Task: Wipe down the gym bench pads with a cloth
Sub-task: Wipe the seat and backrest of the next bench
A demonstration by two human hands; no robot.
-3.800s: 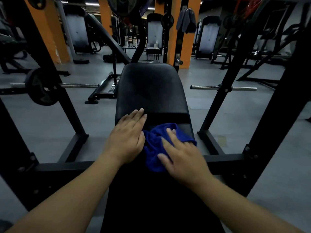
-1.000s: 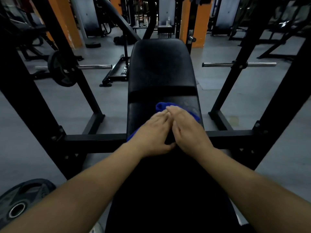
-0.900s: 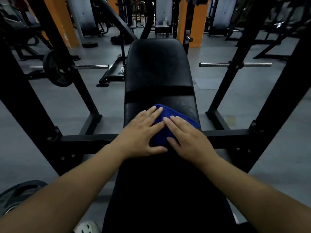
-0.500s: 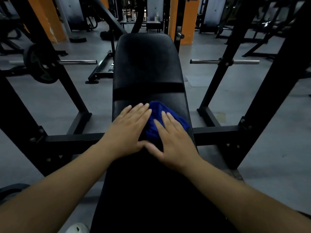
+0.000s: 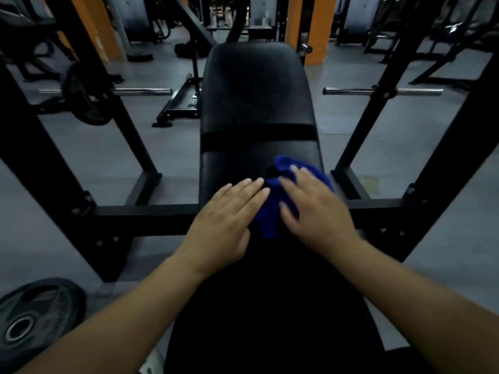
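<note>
A black padded gym bench runs away from me: a near seat pad (image 5: pixel 229 166) and a longer back pad (image 5: pixel 253 87) beyond a gap. A crumpled blue cloth (image 5: pixel 270 220) lies on the right side of the seat pad. My right hand (image 5: pixel 313 211) presses flat on the cloth with straight fingers. My left hand (image 5: pixel 229 220) lies flat beside it, fingers straight, its fingertips touching the cloth's left edge and its palm on the pad.
Black rack uprights (image 5: pixel 102 85) and a crossbar (image 5: pixel 145 211) flank the bench. Steel bars (image 5: pixel 383 90) stick out on both sides, the left one carrying a weight plate (image 5: pixel 86 95). Another plate (image 5: pixel 32 319) lies on the grey floor at lower left.
Both hands have slid the cloth to the right on the seat pad over the last half second. The hands have spread slightly apart, showing more cloth between them.
</note>
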